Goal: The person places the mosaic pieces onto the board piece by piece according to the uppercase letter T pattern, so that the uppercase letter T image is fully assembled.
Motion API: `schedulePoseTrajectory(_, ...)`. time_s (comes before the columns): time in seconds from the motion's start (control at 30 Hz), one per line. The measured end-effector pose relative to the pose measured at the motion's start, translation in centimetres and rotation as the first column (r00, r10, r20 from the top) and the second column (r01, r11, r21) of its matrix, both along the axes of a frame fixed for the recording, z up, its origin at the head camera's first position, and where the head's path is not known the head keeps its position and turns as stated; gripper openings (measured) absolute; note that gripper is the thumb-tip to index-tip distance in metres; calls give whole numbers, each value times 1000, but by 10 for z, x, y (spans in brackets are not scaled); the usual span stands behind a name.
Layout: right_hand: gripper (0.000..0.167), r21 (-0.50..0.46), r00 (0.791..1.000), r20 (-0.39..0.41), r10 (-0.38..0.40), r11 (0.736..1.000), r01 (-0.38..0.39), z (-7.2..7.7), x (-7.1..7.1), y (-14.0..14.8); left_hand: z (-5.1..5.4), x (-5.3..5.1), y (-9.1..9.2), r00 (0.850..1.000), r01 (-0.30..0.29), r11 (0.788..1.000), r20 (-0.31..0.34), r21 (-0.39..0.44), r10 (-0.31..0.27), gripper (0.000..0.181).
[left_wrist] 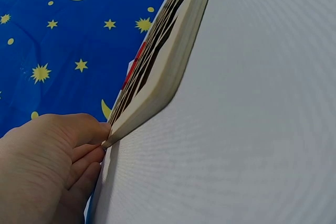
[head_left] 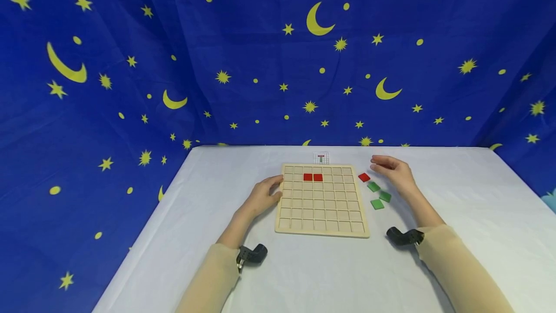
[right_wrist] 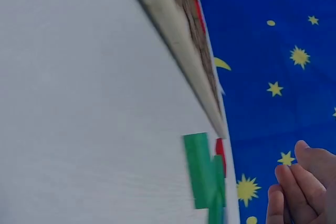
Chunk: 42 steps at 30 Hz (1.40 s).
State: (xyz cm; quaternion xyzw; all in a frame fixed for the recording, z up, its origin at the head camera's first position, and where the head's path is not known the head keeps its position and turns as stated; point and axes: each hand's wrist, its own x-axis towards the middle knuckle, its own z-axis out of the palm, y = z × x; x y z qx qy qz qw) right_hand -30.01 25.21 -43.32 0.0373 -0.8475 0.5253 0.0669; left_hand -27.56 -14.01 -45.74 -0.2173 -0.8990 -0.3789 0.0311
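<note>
Forearms (head_left: 213,274) forward, left fingers (left_wrist: 86,157) in a pinch, right fingers (right_wrist: 297,193) loose in midair.

Cloth (head_left: 321,269) lies open before the board (head_left: 313,211), while loose tiles (head_left: 373,187), seemingly close-set, obstruct its right.

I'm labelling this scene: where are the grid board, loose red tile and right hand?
Grid board (head_left: 319,204), head view, bare cell near its middle.
Loose red tile (head_left: 364,177), head view, centre of its top.
Right hand (head_left: 397,173), head view, back of the hand.

The white table (head_left: 321,269) bears a board (head_left: 323,204) touching my left hand (head_left: 260,196), red and green tiles (head_left: 377,204) near my right hand (head_left: 396,174), a card (head_left: 321,158) farther out between them.
</note>
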Motion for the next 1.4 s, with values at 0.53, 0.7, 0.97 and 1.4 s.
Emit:
schedulePoseTrajectory(0.53, 51, 176, 1000, -19, 11, 984, -7, -26, -2, -5, 2, -1, 0, 1000, -10, 1000, -2, -6, 10, 50)
schedulePoseTrajectory(0.7, 51, 308, 996, -83, 11, 951, 15, -30, -2, -12, 2, -1, 0, 1000, -15, 1000, 2, -6, 15, 50)
schedulePoseTrajectory(0.97, 50, 379, 990, -137, 13, 924, 41, -36, -2, -15, 2, 0, 1, 1000, -6, 1000, 23, 4, 6, 51)
schedulePoseTrajectory(1.4, 36, 397, 981, -192, 15, 915, 64, -37, 1, -15, 2, 2, 1, 1000, -9, 1000, 28, 6, 9, 51)
